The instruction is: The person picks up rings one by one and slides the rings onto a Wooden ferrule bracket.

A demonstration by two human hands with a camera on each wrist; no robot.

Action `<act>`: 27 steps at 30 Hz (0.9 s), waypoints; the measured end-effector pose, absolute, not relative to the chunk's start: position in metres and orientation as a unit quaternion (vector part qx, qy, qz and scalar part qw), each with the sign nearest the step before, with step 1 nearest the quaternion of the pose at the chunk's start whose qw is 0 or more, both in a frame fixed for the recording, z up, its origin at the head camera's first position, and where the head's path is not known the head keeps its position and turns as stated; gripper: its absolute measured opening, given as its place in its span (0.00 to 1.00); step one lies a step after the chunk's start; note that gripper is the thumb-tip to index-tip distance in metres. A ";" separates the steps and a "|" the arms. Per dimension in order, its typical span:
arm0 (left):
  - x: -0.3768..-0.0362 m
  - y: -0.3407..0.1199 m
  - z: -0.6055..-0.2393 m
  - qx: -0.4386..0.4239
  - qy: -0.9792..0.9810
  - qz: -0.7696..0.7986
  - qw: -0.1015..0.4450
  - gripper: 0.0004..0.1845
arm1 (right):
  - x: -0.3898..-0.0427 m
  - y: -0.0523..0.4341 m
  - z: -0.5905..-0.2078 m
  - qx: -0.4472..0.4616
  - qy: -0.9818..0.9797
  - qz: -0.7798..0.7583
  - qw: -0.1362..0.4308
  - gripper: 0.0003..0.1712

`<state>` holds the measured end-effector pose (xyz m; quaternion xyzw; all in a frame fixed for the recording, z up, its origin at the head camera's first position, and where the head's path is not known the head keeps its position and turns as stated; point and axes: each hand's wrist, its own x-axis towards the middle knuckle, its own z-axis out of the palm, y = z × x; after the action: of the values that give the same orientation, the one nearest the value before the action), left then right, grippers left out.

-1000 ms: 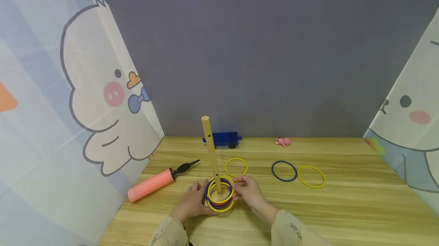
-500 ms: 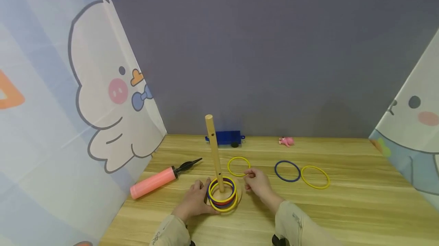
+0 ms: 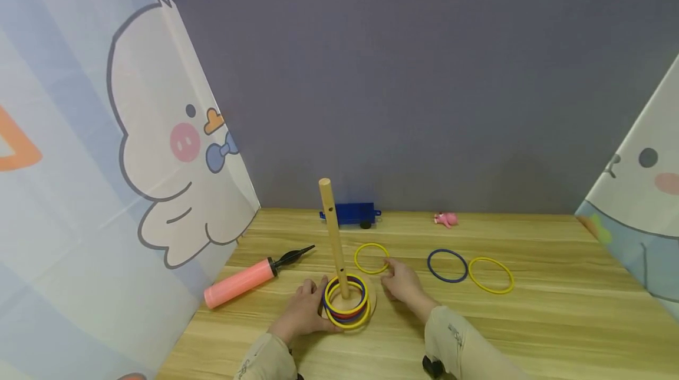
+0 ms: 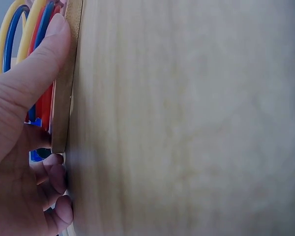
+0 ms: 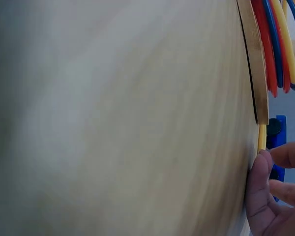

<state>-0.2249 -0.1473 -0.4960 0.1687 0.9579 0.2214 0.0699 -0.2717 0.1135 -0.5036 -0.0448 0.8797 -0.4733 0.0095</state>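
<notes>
A pale wooden stand (image 3: 334,235), a tall round peg on a flat disc, stands on a wood-grained desk (image 3: 562,315). Stacked yellow, blue and red hoops (image 3: 346,326) circle the foot of its peg. A person's left hand (image 3: 305,311) grips the left edge of the stand's disc, thumb on the near side. The right hand (image 3: 406,286), to the stand's right, pinches the rim of a thin yellow ring (image 3: 356,258) that lies on the desk just beyond the stand and to its right. Farther right of the stand, close together, lie a thin blue ring (image 3: 450,281) and a second yellow ring (image 3: 492,292). Left of the stand is a pink cylindrical pump (image 3: 241,283) with a black nozzle (image 3: 290,257); behind the stand, a dark blue toy wagon (image 3: 358,213); beyond the stand to its right, a small pink toy (image 3: 447,219).
</notes>
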 end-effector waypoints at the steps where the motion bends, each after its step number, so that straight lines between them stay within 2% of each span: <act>1: -0.225 -0.147 -0.496 0.169 0.957 0.223 0.070 0.66 | -0.272 0.114 -0.504 -0.046 0.886 -0.461 0.006 0.32; 6: -0.224 -0.147 -0.496 0.169 0.956 0.227 0.072 0.66 | -0.273 0.118 -0.502 -0.047 0.909 -0.415 -0.004 0.27; 12: -0.225 -0.147 -0.497 0.170 0.956 0.228 0.071 0.65 | -0.269 0.127 -0.496 -0.036 0.936 -0.350 -0.015 0.15; 17: -0.225 -0.147 -0.497 0.167 0.956 0.230 0.070 0.66 | -0.262 0.138 -0.494 -0.018 0.935 -0.353 0.005 0.06; 27: -0.223 -0.147 -0.496 0.166 0.956 0.233 0.071 0.65 | -0.253 0.165 -0.494 -0.005 0.937 -0.348 0.002 0.07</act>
<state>-0.2234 -0.1467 -0.4956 0.1660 0.9557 0.2328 0.0705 -0.2534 0.1648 -0.4935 -0.0054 0.9374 -0.3481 0.0017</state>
